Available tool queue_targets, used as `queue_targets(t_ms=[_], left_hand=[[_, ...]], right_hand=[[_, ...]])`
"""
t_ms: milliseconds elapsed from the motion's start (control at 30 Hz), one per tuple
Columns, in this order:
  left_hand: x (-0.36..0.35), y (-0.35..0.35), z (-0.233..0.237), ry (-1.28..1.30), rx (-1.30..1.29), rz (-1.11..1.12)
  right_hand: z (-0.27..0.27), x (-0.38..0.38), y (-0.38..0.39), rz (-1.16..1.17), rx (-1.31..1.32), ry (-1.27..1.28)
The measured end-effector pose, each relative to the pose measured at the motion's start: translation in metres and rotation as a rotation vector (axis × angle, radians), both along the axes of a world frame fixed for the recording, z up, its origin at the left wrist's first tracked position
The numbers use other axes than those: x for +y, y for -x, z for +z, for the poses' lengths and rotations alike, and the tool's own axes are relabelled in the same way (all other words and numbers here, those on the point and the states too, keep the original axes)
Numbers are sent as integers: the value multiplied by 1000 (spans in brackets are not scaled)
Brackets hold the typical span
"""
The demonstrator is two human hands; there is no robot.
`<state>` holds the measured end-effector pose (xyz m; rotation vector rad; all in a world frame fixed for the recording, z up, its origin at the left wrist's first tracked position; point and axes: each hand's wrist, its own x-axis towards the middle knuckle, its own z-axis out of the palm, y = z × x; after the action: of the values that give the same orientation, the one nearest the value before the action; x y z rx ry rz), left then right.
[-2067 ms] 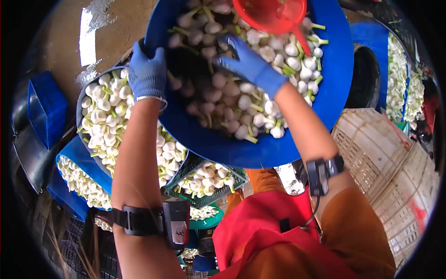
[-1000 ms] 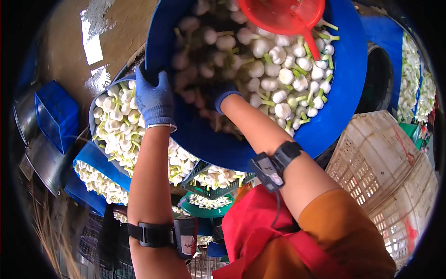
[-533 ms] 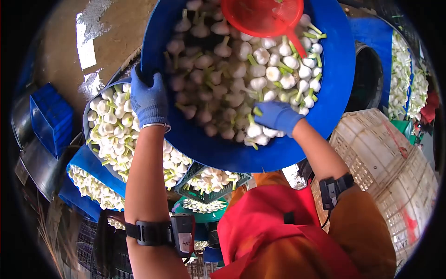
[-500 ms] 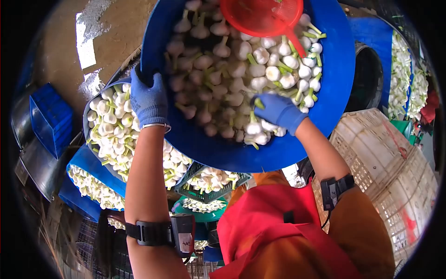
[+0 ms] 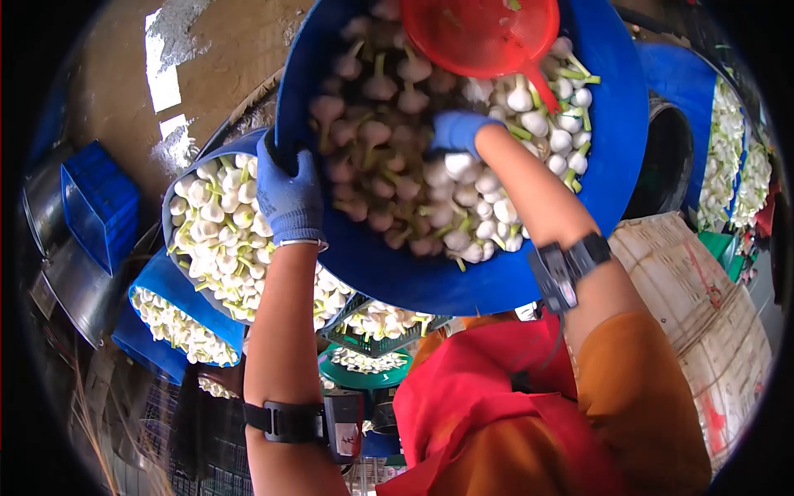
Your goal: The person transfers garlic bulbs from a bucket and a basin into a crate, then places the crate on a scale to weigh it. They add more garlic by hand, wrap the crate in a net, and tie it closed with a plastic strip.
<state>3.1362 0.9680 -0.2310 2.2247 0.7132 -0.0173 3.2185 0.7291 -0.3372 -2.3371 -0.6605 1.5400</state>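
A large round blue tub [image 5: 622, 124] stands in front of me, with many trimmed garlic bulbs [image 5: 465, 240] with short green stems inside. My left hand [image 5: 289, 190], in a blue glove, is closed on the tub's left rim, thumb over the edge. Reaching into the middle of the tub, my right hand [image 5: 463, 134] touches the garlic; motion blur and bulbs hide its fingers. Beyond that hand, a red plastic strainer or scoop [image 5: 484, 37] with a handle rests on the bulbs at the far side.
Left of the tub is a grey-blue bucket [image 5: 175, 240] full of garlic, with a smaller blue container [image 5: 223, 318] of bulbs below. A blue crate [image 5: 103, 207] sits farther left. Whitish plastic crates [image 5: 670, 273] stand at right. A green basin [image 5: 372, 379] holds more bulbs.
My right hand has moved away from me and slightly left, deeper among the garlic. The green piece seen at its fingers before no longer shows. My left hand keeps the rim; the view has shifted slightly.
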Motion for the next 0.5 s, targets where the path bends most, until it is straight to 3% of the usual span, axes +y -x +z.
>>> queue_targets(t_ms=[67,133,267,333,400,500], left_hand=[[2,2,0,4,5,6],[4,2,-4,5,-12,-42],[6,4,-9,-9,-15,-23],[5,2,-6,-6,19,-35],[4,2,-7,50,-6,-18],[5,2,-9,84,-32,-1]], right_hand=[[29,2,10,66,184,50],[27,-7,33,-6,417,-262],[60,25,16,-468,615,-593],[45,59,-13,-649,815,-546],[31,90,-48,-158,375,-391],[-44,130,-56,-180,570,-390]])
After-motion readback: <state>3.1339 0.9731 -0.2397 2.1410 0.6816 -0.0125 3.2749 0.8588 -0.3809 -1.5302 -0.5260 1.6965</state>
